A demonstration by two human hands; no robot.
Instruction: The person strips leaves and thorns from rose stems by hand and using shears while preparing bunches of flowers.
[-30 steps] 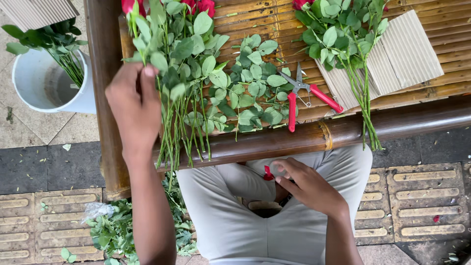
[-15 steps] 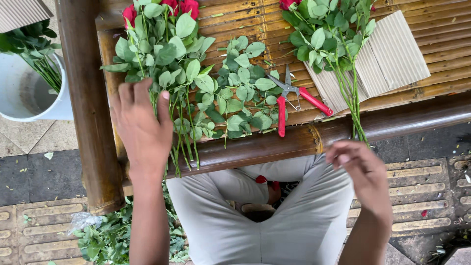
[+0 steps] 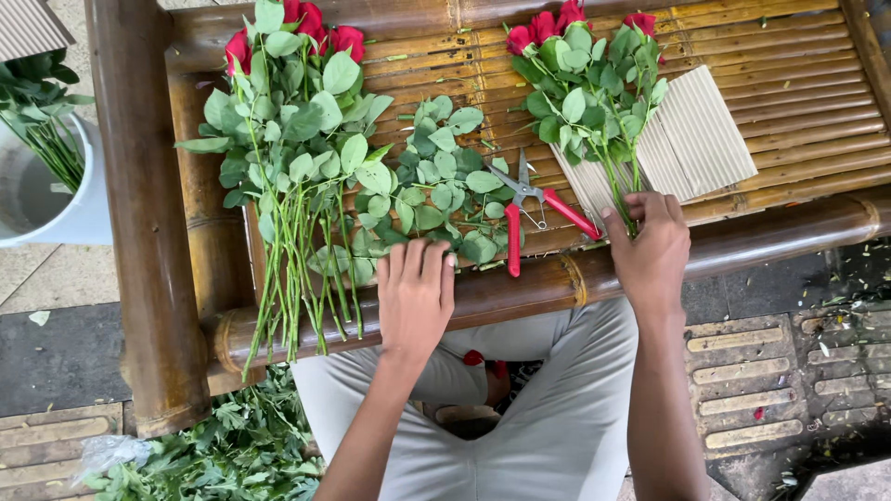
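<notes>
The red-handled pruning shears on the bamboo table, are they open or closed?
Open. The red-handled pruning shears lie flat on the bamboo table, handles spread apart in a V, and neither hand touches them.

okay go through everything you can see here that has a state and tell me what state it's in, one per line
Left hand: open, flat on the loose leaves.
Right hand: fingers closed around the stems of the small rose bunch.
Large rose bunch: lying flat, stems overhanging the bench edge.
Pruning shears: open, lying untouched.
Corrugated cardboard: lying flat under the small bunch.
White bucket: upright, holding green stems.
</notes>
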